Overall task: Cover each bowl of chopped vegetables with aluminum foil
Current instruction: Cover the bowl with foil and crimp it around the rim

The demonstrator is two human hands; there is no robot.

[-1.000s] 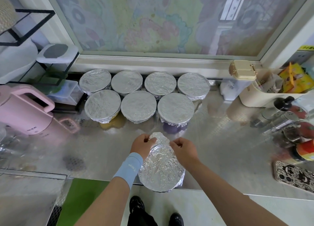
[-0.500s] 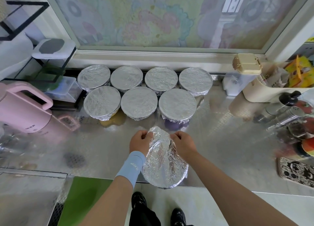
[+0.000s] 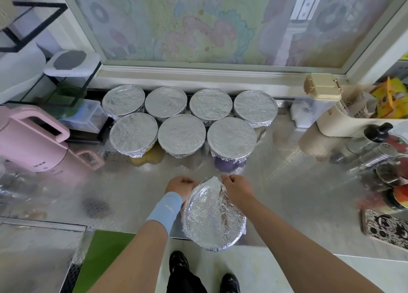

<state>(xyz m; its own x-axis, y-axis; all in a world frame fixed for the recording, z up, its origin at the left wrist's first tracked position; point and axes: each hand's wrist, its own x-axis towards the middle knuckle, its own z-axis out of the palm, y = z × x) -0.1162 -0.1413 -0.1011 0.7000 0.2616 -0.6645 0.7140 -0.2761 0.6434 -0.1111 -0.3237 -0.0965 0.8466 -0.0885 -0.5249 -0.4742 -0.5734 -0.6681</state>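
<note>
A bowl wrapped in crinkled aluminum foil (image 3: 213,217) stands at the front edge of the steel counter (image 3: 287,193), tilted toward me. My left hand (image 3: 180,185) grips its far left rim with curled fingers. My right hand (image 3: 237,188) pinches the foil at the far right rim. The bowl's contents are hidden under the foil. Behind them, several foil-covered bowls (image 3: 231,138) stand in two rows against the window sill.
A pink kettle (image 3: 31,138) is at the left, with a black wire rack (image 3: 72,87) and clear boxes behind it. At the right are a cream container (image 3: 344,116), spice jars (image 3: 375,158) and a patterned phone (image 3: 385,230). The counter edge runs just below the held bowl.
Both hands shifted slightly farther along the bowl's far rim, pressing the raised foil flap down. The bowl stays tilted at the counter edge.
</note>
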